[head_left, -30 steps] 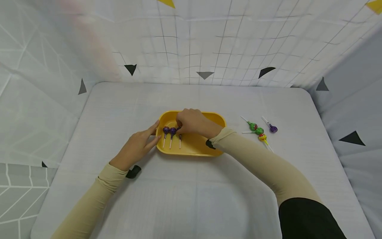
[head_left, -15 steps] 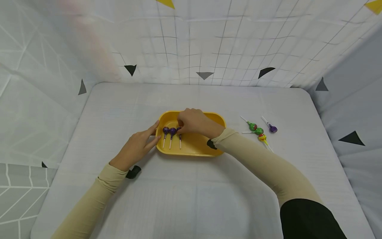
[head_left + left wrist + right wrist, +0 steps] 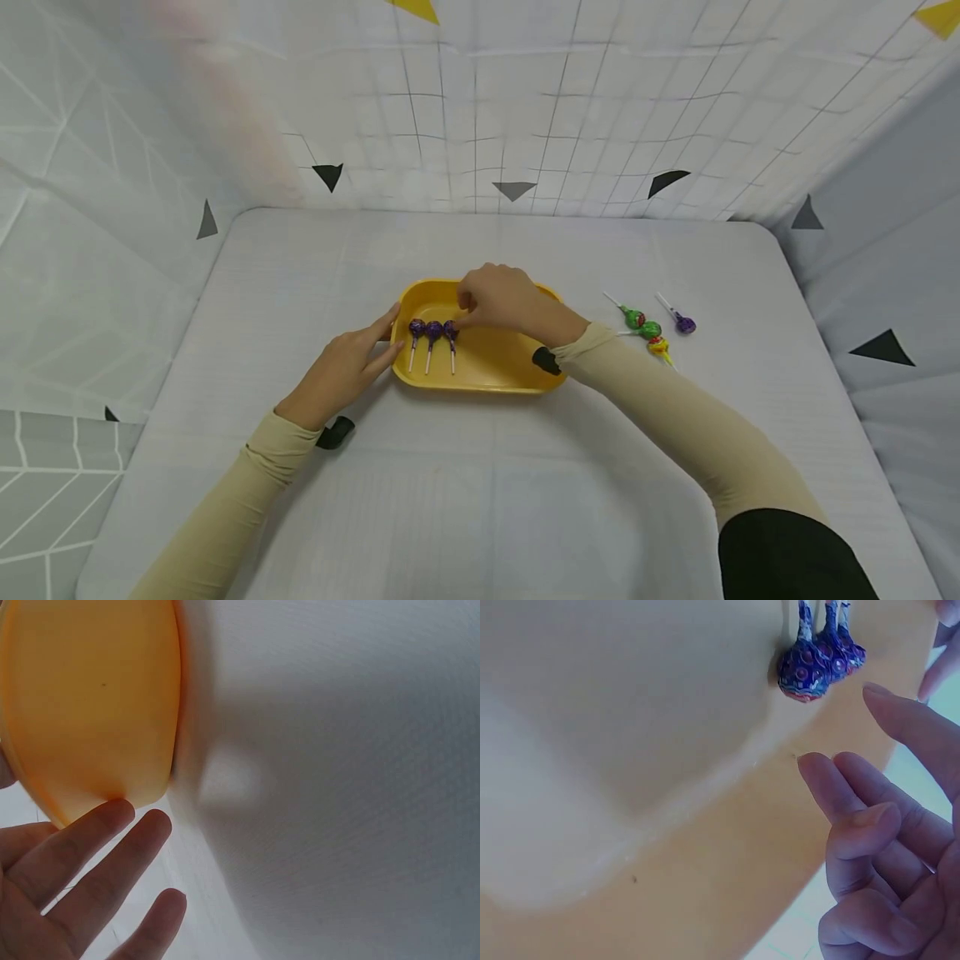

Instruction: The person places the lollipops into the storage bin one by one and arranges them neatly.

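Note:
Three purple-wrapped lollipops (image 3: 433, 331) lie side by side in the left part of a yellow tray (image 3: 487, 386), sticks toward the person. My left hand (image 3: 341, 371) holds the tray's left end, thumb and forefinger at the rim; in the left wrist view, other fingers (image 3: 112, 896) are spread, one touching the outer wall. My right hand (image 3: 502, 300) is over the tray beside the rightmost lollipop. In the right wrist view, the thumb and forefinger stand apart with nothing between them, just off the lollipop heads (image 3: 804, 673).
Right of the tray, several lollipops lie on the white table (image 3: 450, 500): two green ones (image 3: 633, 317), a yellow one (image 3: 659, 348) partly behind the right sleeve, and a purple one (image 3: 686, 323). A white gridded curtain (image 3: 525, 100) hangs behind the table.
My right hand has let go of the rightmost lollipop in the tray and moved slightly right and away from it, so its head now shows. The left hand and tray have stayed put.

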Demonstrator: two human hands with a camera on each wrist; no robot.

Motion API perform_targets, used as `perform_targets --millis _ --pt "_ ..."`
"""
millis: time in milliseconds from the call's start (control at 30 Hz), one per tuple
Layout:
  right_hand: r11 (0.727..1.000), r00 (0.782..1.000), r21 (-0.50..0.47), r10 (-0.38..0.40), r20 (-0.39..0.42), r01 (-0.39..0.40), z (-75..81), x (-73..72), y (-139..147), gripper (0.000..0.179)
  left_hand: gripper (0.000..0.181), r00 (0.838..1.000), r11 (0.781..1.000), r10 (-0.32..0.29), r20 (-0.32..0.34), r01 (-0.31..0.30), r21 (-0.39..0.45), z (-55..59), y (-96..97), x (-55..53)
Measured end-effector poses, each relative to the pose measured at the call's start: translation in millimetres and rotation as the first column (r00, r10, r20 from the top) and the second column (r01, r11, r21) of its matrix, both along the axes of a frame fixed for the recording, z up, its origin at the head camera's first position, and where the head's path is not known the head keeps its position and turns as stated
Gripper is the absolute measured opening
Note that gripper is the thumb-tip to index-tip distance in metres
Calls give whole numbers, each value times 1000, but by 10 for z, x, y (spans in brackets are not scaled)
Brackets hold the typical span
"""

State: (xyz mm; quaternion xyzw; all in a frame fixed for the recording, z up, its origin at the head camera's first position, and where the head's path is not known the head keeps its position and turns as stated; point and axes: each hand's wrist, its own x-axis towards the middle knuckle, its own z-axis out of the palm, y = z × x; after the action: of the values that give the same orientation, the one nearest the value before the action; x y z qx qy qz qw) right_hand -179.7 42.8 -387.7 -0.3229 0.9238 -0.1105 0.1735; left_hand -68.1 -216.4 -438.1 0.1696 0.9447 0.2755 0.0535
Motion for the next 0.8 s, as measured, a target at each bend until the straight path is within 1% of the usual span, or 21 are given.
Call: perform_targets --millis 233,467,567,800 --pt "999 999 -10 -34 20 34 125 33 154 38 66 1000 1000 2 -5 -2 2 -2 6 1" --pt "997 997 -30 -77 10 77 240 81 364 40 66 1000 1000 2 -8 -2 -3 -12 8 -7" --pt "994 995 -37 -100 5 100 265 95 455 39 66 1000 1000 0 -13 0 -5 -17 6 -7" --pt "985 989 -83 -151 3 150 302 137 700 35 66 1000 1000 6 0 -6 -4 -2 11 -2"
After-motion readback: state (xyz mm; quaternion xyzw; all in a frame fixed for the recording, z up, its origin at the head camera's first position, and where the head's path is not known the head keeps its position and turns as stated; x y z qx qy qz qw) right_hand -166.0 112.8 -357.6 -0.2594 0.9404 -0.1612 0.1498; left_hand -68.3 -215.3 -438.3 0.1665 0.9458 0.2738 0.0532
